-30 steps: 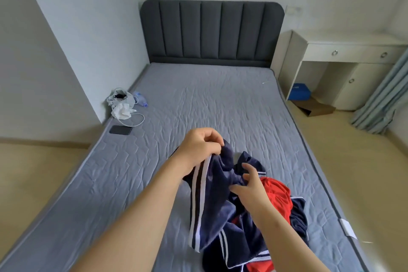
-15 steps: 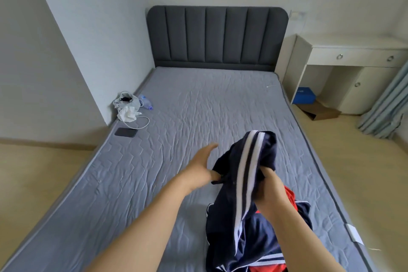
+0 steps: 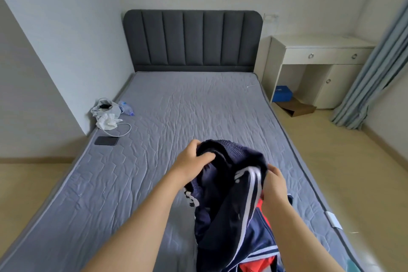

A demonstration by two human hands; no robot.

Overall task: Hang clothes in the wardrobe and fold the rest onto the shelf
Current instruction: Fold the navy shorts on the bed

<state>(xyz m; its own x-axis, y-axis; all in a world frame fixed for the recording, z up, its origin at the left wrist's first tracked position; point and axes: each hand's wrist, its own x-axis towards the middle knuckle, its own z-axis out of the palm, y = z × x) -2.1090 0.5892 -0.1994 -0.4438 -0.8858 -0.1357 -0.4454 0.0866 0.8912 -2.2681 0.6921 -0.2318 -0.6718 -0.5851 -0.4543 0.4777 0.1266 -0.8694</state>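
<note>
Now, at foot of bed (image 3: 176,117): person has both hands on a navy garment (image 3: 220,216) w/ white side stripes. Prob. track bottoms, ribbed waistband at top.

- Left hand (image 3: 194,161): grip closed round waistband edge, fingers curled into the cloth.
- Right hand (image 3: 273,181): grip closed on the striped side, fingertips hidden behind fabric.
- Garment's top is held up off the mattress. The rest hangs & trails onto a red-and-navy piece (image 3: 261,205) lying under it, near right edge of bed.
- Handling, my guess: light, soft, limp knit, sags wherever unsupported. Smooth-ish, may slip if pinched thin.
- Best hold prob. the waistband, hands well apart, legs left to drop straight before folding.
- Phone (image 3: 106,140) & plastic bag (image 3: 106,110) lie well apart, left side of bed.
</note>
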